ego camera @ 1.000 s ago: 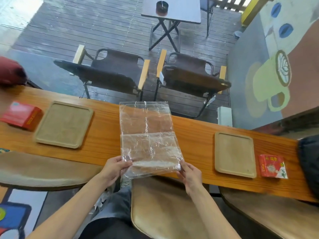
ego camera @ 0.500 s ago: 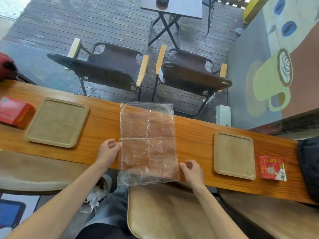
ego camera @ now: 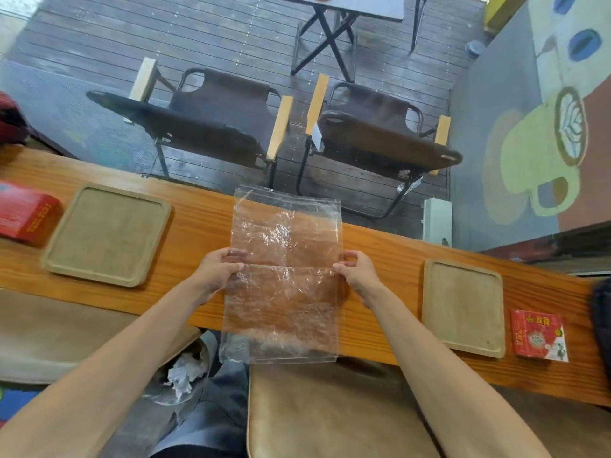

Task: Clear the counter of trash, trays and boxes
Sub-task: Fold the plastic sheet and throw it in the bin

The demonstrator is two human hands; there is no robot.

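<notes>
A clear plastic bag point(ego camera: 284, 276) lies flat across the wooden counter point(ego camera: 198, 226), its near end hanging over the front edge. My left hand point(ego camera: 218, 266) pinches the bag's left edge at its middle fold. My right hand point(ego camera: 357, 272) pinches the right edge at the same height. A tan tray point(ego camera: 105, 234) sits to the left, with a red box point(ego camera: 26, 213) beyond it. Another tan tray point(ego camera: 463, 305) sits to the right, with a red and white box point(ego camera: 539, 335) next to it.
Tan stool seats point(ego camera: 330, 414) stand under the counter's front edge. A bin with crumpled white paper point(ego camera: 182, 375) sits on the floor at lower left. Behind the glass are two dark chairs point(ego camera: 211, 123) and a folding table. A dark object point(ego camera: 601, 322) is at the far right.
Both hands moved from the bag's near corners up along its sides to the middle fold and now pinch the edges there. The bag lies flatter on the counter.
</notes>
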